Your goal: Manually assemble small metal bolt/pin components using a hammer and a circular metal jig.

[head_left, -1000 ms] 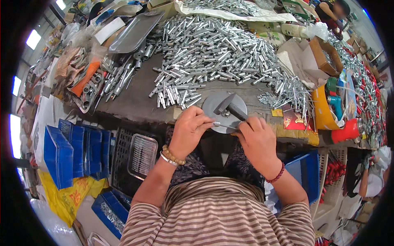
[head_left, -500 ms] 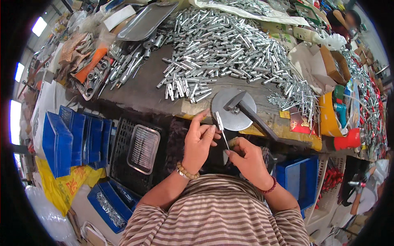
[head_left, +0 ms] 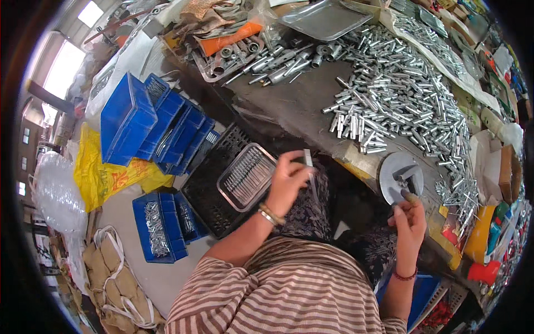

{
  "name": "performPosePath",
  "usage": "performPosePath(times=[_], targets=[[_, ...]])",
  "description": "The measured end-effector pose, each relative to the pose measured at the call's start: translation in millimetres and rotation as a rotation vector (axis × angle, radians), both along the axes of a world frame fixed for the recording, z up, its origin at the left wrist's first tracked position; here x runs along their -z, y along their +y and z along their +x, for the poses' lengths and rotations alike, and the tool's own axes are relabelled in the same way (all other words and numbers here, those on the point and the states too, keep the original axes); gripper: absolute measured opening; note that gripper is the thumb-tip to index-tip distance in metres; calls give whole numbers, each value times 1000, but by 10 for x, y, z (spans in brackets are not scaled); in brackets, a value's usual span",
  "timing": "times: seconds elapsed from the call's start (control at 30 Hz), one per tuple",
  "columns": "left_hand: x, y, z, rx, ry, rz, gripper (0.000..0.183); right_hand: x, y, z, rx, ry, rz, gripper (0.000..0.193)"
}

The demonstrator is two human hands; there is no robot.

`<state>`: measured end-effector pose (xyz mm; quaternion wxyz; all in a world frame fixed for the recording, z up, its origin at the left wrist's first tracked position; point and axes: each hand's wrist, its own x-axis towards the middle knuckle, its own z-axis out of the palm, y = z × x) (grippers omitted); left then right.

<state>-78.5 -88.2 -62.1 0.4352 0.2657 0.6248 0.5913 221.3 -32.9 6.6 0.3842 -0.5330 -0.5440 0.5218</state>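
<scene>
My left hand pinches a slim silver metal sleeve with a thin rod, held up beside the tray and blurred by motion. The tray is a small metal one with a row of similar rods, lying in a black perforated crate. My right hand is at the bench edge, thumb and fingers curved and apart, over the handle of a hammer. The hammer's head lies on a round grey metal disc; most of its handle is hidden by my hand.
A large heap of silver metal sleeves covers the bench. Blue bins stack at the left, and another blue bin holds small metal parts. At the back are a shallow metal tray and sockets. A red canister stands at the right.
The view has turned left. My hands have moved apart: the left carries the sleeve and rod toward the tray, while the right has let go of the rod and moved to the hammer.
</scene>
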Motion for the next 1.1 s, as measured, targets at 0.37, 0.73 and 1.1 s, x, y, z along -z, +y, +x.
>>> performPosePath(times=[0.37,0.73,1.1], targets=[[3008,-802,-2012,-436,156,-393,37,88,43,-5,-24,29,12,28],[3132,-387,-2088,-489,539,-547,40,129,77,87,-5,-24,48,27],[1054,97,-1545,-559,623,93,25,122,8,33,-38,133,-29,21]])
